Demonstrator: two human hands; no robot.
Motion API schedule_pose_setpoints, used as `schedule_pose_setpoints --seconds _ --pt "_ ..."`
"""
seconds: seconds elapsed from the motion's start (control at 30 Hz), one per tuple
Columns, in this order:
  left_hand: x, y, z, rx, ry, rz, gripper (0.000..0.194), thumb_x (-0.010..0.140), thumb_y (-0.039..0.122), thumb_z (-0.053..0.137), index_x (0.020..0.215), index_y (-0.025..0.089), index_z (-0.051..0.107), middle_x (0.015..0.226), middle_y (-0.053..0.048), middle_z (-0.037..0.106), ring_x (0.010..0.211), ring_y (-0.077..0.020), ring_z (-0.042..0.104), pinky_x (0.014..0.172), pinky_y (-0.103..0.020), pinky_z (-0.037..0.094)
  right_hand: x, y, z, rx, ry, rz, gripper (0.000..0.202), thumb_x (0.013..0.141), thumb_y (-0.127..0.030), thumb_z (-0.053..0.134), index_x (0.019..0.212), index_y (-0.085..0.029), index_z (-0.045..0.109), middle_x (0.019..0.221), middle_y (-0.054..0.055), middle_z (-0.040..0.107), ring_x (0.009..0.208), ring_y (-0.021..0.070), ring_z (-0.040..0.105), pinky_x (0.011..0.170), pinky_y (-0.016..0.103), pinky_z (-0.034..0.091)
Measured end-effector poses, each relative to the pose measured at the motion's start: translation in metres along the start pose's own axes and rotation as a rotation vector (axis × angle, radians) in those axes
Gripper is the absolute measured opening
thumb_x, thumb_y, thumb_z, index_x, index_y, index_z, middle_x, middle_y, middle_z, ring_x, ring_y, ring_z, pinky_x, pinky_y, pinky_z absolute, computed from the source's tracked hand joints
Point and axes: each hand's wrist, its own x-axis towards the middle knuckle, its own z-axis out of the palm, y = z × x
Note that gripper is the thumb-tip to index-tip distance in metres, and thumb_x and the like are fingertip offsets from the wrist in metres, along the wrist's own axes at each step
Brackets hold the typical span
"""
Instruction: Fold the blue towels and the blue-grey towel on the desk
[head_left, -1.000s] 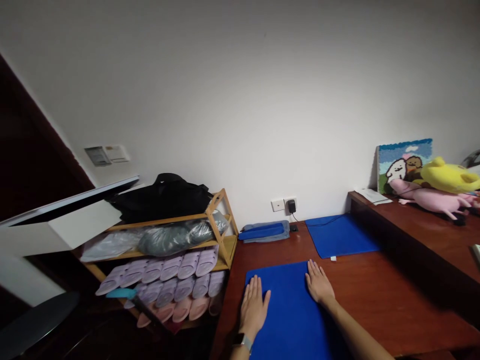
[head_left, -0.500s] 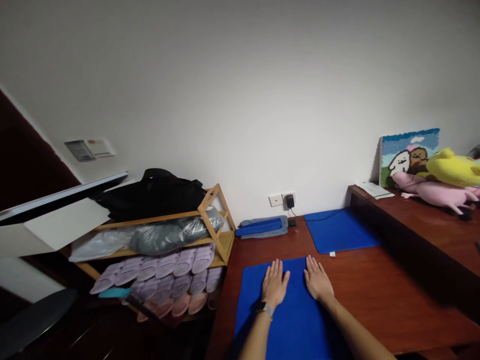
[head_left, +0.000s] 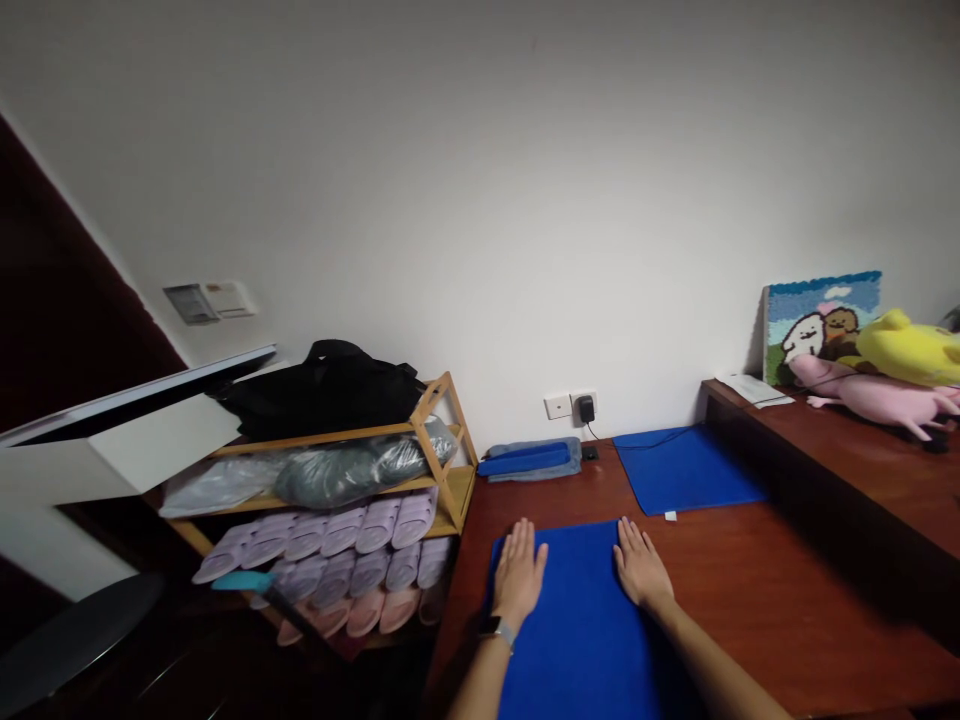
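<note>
A blue cloth (head_left: 577, 620) lies spread on the reddish-brown wooden table (head_left: 765, 600), its near end running out of view at the bottom. My left hand (head_left: 520, 572), with a watch on its wrist, rests flat on the cloth's far left corner. At the far right corner lies my right hand (head_left: 643, 568), palm down, partly over the cloth's edge. Both hands have their fingers stretched out and neither grips anything.
Behind lie a second blue cloth (head_left: 686, 470) and folded cloths (head_left: 529, 459) near a plugged-in charger (head_left: 586, 407). A wooden rack (head_left: 459, 490) with slippers and a black bag (head_left: 322, 392) stands left. Plush toys (head_left: 881, 392) sit on the raised ledge at right.
My left hand has slid left across the cloth to its far left corner. My right hand stays at the far right corner. The view has shifted slightly.
</note>
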Motion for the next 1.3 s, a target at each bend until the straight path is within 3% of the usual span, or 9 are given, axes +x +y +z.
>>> schedule_pose_setpoints --seconds 0.13,0.23,0.3,0.57,0.73,0.87,1.03,1.17,1.3 --pt "-0.004 0.092 0.022 -0.104 -0.029 0.270 0.064 0.110 0.051 0.018 0.166 0.022 0.031 0.173 -0.005 0.030 0.160 -0.0234 0.027 0.132 -0.046 0.027 0.002 0.002 0.003 -0.016 -0.004 -0.014 0.069 0.105 -0.036 0.017 0.165 -0.004 0.024 0.173 0.012 0.021 0.162 0.0231 0.018 0.132 0.042 0.015" --pt "-0.011 0.113 0.034 -0.124 -0.082 0.275 0.063 0.110 0.050 0.016 0.166 0.023 0.031 0.172 -0.006 0.031 0.160 -0.0247 0.027 0.131 -0.049 0.027 0.002 0.002 0.002 -0.020 0.006 -0.029 0.068 0.105 -0.034 0.018 0.165 -0.004 0.026 0.173 0.012 0.022 0.162 0.0234 0.018 0.132 0.042 0.015" --pt "-0.018 0.094 0.033 -0.091 -0.113 0.200 0.066 0.110 0.053 0.015 0.165 0.021 0.031 0.172 -0.008 0.030 0.160 -0.0265 0.027 0.131 -0.051 0.026 0.001 0.001 0.000 -0.011 0.007 -0.018 0.068 0.105 -0.034 0.017 0.165 -0.004 0.026 0.173 0.012 0.023 0.162 0.0231 0.018 0.132 0.042 0.015" --pt "-0.048 -0.043 0.015 0.095 -0.070 -0.071 0.068 0.108 0.055 0.026 0.166 0.019 0.030 0.172 -0.010 0.029 0.159 -0.0283 0.027 0.130 -0.054 0.028 -0.001 -0.010 -0.006 0.007 -0.015 0.021 0.068 0.104 -0.034 0.019 0.165 -0.004 0.024 0.173 0.011 0.022 0.162 0.0239 0.018 0.132 0.044 0.014" --pt "-0.053 -0.063 0.025 0.084 -0.065 -0.080 0.068 0.107 0.054 0.027 0.166 0.019 0.030 0.173 -0.008 0.027 0.159 -0.0261 0.027 0.130 -0.051 0.028 0.010 0.006 -0.009 0.056 0.077 -0.009 0.064 0.106 -0.038 0.021 0.165 -0.017 0.034 0.172 0.005 0.029 0.161 0.0237 0.024 0.131 0.047 0.019" --pt "-0.056 -0.088 0.029 0.096 -0.051 -0.107 0.067 0.107 0.052 0.027 0.166 0.020 0.030 0.173 -0.007 0.028 0.159 -0.0256 0.027 0.130 -0.050 0.028 0.039 0.064 -0.035 -0.032 0.216 0.059 0.059 0.104 -0.031 0.027 0.160 -0.026 0.046 0.171 0.004 0.036 0.159 0.0255 0.030 0.130 0.048 0.020" --pt "-0.063 -0.128 0.030 0.119 -0.044 -0.109 0.062 0.107 0.044 0.027 0.166 0.024 0.030 0.173 -0.004 0.029 0.159 -0.0238 0.027 0.130 -0.052 0.028 0.066 0.134 -0.055 -0.148 0.069 0.238 0.060 0.106 -0.045 0.030 0.164 -0.032 0.036 0.175 0.004 0.026 0.160 0.0308 0.024 0.129 0.051 0.018" --pt "-0.064 -0.134 0.028 0.138 -0.036 -0.111 0.062 0.106 0.044 0.028 0.164 0.023 0.034 0.172 -0.005 0.032 0.158 -0.0237 0.029 0.129 -0.053 0.028 0.051 0.141 -0.044 -0.184 0.037 0.194 0.061 0.106 -0.047 0.029 0.165 -0.032 0.032 0.174 0.006 0.029 0.160 0.0321 0.026 0.129 0.055 0.019" --pt "-0.065 -0.123 0.019 0.116 0.067 -0.067 0.059 0.106 0.043 0.031 0.160 0.023 0.044 0.168 -0.007 0.041 0.155 -0.0256 0.037 0.127 -0.055 0.033 0.002 0.127 -0.025 -0.216 0.102 0.148 0.062 0.104 -0.047 0.030 0.164 -0.030 0.036 0.172 0.006 0.032 0.158 0.0336 0.029 0.127 0.056 0.024"
